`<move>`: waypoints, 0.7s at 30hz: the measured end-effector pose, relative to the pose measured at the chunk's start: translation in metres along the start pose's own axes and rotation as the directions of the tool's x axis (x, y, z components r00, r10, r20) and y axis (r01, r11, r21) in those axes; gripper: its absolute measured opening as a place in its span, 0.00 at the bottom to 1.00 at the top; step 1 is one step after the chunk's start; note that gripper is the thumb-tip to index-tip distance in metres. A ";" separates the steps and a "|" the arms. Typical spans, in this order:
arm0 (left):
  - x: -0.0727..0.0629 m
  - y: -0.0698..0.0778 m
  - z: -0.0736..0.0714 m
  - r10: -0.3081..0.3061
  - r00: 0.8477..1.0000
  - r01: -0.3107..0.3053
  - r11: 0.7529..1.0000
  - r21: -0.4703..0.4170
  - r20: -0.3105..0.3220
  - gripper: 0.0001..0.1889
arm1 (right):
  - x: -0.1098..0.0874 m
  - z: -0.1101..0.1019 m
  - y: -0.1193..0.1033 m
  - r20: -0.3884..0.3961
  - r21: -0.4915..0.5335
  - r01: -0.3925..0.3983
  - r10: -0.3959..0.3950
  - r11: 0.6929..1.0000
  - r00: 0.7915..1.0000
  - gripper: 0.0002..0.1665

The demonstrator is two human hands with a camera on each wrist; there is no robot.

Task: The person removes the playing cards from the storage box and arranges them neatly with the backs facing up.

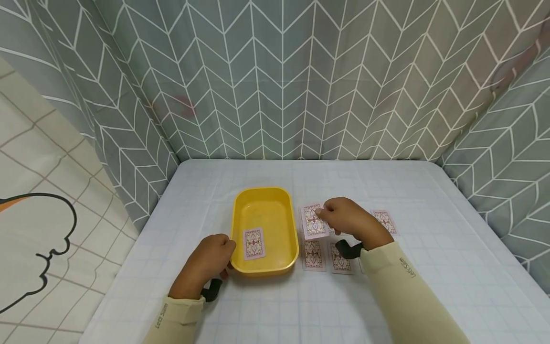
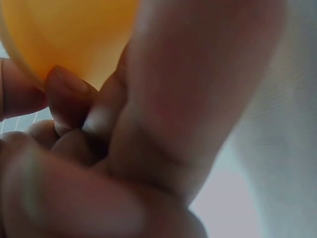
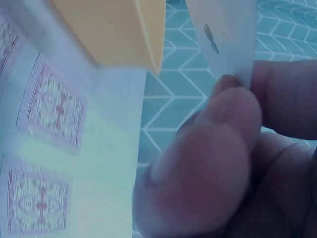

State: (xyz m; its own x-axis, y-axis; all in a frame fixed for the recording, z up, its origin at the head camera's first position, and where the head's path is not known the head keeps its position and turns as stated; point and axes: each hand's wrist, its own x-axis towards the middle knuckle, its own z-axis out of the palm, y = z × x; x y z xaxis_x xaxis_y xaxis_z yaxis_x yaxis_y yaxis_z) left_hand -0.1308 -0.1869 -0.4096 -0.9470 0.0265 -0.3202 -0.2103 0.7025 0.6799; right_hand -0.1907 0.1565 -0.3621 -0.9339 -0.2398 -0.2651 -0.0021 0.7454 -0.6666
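Observation:
My right hand [image 1: 350, 220] pinches a playing card [image 1: 312, 223] by one edge, just right of a yellow tray [image 1: 275, 260]. The card's red patterned back faces up in the head view; in the right wrist view its pale face shows a small dark mark. At the tray's near left corner, my left hand [image 1: 210, 255] grips the rim between thumb and curled fingers. Inside the tray, toward its left side, lies one card [image 1: 254, 243] with its back up. Blurred fingers fill much of the left wrist view, with the tray wall behind them.
Several cards lie back up in rows right of the tray, among them a near left card [image 1: 313, 255], one beside it [image 1: 341, 262] and a far right card [image 1: 385, 220]. My right hand and sleeve partly cover others. A patterned curtain [image 1: 275, 81] hangs behind the white table [image 1: 240, 310].

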 end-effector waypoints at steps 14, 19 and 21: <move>0.002 -0.003 0.001 0.021 1.000 -0.021 1.000 -0.021 -0.002 0.19 | -0.034 -0.027 0.057 -0.054 0.078 -0.050 0.055 0.996 0.997 0.25; 0.002 -0.004 0.001 0.024 1.000 -0.024 1.000 -0.020 -0.004 0.19 | -0.047 -0.035 0.084 -0.064 0.092 -0.084 0.090 0.992 0.994 0.24; 0.001 -0.004 0.001 0.019 1.000 -0.019 1.000 -0.022 -0.001 0.19 | -0.052 -0.039 0.093 -0.070 0.092 -0.095 0.102 0.991 0.992 0.24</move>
State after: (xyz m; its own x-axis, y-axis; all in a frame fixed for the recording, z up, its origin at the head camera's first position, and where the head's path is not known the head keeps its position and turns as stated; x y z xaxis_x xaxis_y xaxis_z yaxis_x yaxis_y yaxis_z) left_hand -0.1312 -0.1890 -0.4131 -0.9511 0.0394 -0.3063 -0.1971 0.6861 0.7003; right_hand -0.1563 0.2627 -0.3837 -0.9520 -0.1189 -0.2822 0.1195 0.7041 -0.6999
